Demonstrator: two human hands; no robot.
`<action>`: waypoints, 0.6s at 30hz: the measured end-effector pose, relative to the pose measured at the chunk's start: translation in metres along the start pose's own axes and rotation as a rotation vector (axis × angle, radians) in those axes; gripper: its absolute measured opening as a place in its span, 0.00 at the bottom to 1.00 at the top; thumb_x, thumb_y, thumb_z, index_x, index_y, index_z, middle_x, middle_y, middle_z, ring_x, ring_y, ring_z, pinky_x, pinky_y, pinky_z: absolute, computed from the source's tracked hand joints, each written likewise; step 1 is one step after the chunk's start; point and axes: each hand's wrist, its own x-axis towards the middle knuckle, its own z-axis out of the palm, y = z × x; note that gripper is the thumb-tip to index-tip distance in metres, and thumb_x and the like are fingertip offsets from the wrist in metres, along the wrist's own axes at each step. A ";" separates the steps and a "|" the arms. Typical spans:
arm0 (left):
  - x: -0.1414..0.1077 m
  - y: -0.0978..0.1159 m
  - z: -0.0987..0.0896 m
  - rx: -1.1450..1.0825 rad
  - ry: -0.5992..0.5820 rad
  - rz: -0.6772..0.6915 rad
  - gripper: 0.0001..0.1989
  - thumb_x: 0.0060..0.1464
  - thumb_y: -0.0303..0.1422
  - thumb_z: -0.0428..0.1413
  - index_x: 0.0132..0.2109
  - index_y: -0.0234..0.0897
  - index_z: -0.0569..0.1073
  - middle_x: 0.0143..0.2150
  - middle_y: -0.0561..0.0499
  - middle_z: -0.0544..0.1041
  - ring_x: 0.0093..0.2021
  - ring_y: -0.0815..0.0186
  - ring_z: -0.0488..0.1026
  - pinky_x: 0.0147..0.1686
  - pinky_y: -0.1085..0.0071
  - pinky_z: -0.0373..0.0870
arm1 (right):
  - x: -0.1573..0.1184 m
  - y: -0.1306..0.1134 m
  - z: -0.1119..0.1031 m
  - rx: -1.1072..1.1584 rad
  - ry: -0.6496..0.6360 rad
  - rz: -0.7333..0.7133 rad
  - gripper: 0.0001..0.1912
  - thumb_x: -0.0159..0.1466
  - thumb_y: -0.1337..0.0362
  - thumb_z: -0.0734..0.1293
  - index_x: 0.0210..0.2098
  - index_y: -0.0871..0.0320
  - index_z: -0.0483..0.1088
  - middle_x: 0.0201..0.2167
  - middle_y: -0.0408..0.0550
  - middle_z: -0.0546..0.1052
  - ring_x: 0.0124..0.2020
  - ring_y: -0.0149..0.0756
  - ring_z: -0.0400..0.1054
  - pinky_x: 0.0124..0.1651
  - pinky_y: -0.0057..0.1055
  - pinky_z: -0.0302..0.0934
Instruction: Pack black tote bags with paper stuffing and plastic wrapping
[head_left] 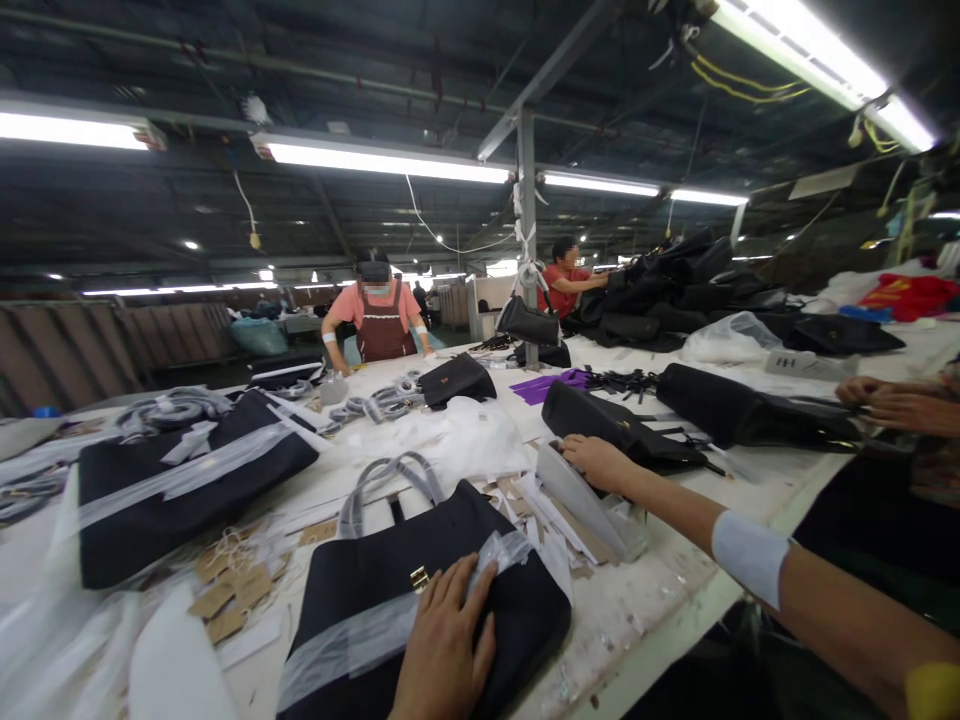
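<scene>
My left hand [450, 632] lies open, fingers spread, on a black handbag [390, 580]. Clear film is wrapped across the bag's front, a small gold clasp [419, 579] shows above my fingers, and its handles [390, 485] are covered in greyish wrap. Farther off, my right hand [600, 463] reaches to the top edge of a grey holder [574, 495] with white and brown paper pieces beside it. Its fingers are bent together at that edge; whatever lies between them is hidden. Just behind that hand rests another black bag [611, 425].
A film-banded black bag [187, 480] lies left, with brown tags [236, 590] nearby. White plastic [465, 440] and wrapped straps [375, 400] fill the middle. A co-worker's hands [892, 402] are at right by a black bag [735, 405]. A post [527, 220] rises behind; two people stand across.
</scene>
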 end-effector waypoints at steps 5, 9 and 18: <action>0.000 0.004 -0.005 -0.035 -0.030 -0.028 0.29 0.61 0.31 0.50 0.68 0.49 0.59 0.66 0.48 0.65 0.63 0.55 0.66 0.61 0.51 0.65 | -0.002 -0.003 -0.003 -0.081 0.067 0.044 0.17 0.55 0.76 0.66 0.45 0.64 0.72 0.46 0.59 0.75 0.52 0.50 0.66 0.51 0.41 0.61; 0.002 0.007 -0.011 -0.069 -0.055 -0.049 0.29 0.61 0.30 0.50 0.68 0.49 0.59 0.66 0.48 0.65 0.63 0.55 0.65 0.62 0.50 0.63 | -0.006 -0.011 0.000 -0.116 0.091 0.091 0.14 0.59 0.77 0.61 0.43 0.63 0.71 0.41 0.58 0.77 0.46 0.48 0.70 0.49 0.42 0.61; 0.002 0.007 -0.013 -0.097 -0.077 -0.063 0.29 0.61 0.30 0.50 0.68 0.49 0.58 0.67 0.48 0.64 0.64 0.55 0.63 0.63 0.49 0.62 | -0.011 0.006 -0.002 -0.019 0.124 0.051 0.15 0.57 0.73 0.67 0.44 0.58 0.72 0.47 0.54 0.75 0.54 0.44 0.65 0.52 0.36 0.63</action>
